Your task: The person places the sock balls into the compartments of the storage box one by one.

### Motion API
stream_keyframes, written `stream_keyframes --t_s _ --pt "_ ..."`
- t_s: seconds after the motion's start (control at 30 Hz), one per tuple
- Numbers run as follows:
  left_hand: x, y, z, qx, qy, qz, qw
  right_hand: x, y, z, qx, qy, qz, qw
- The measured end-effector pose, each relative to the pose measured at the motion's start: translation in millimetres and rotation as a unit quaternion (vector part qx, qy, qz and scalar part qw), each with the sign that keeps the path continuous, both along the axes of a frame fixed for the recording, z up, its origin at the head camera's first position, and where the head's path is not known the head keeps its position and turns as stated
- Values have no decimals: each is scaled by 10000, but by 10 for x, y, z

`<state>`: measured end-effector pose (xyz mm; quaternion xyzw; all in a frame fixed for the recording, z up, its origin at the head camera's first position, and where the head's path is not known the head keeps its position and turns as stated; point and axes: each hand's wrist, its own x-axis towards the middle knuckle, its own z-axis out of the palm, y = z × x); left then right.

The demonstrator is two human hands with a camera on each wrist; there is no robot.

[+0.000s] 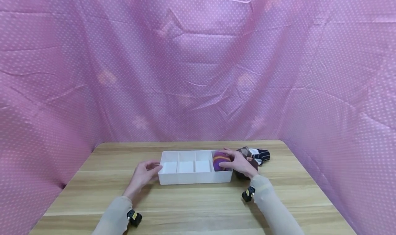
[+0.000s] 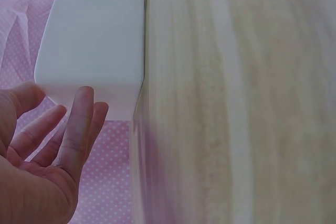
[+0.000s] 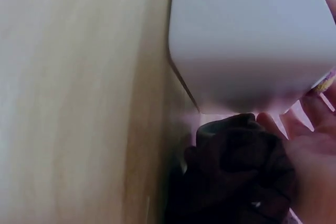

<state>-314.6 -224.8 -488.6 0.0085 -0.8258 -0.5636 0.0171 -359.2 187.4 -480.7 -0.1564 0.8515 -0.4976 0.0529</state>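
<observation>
Grasping the purple, orange-striped bundle (image 1: 218, 161) between thumb and fingers, my right hand (image 1: 239, 163) is over the rightmost compartment of the white box (image 1: 195, 178), and the bundle lies inside that compartment. At the box's left end, my left hand (image 1: 143, 173) has its fingers loosely extended without clasping anything, the thumb touching the corner of the rim. Just beside the box's right end, partly hidden by my right hand, lies a pile of dark patterned fabric (image 1: 262, 155).
</observation>
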Motion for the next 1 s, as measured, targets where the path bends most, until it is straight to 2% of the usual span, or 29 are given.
stream_keyframes --t_s 0.23,0.4,0.6,0.83,1.0 --pt "16 2 -3 38 -8 3 10000 13 -8 22 -194 22 138 9997" --pt "12 10 -4 91 -18 -20 10000 17 3 26 -121 95 161 9998" --pt "24 15 -16 -5 -21 9 10000 12 -9 31 340 247 56 9991" --pt "29 23 -14 291 -13 -65 9996 -1 -34 44 1017 691 -120 9923" --pt "27 34 -15 314 -66 -35 9995 -17 -31 18 1251 892 -108 9881"
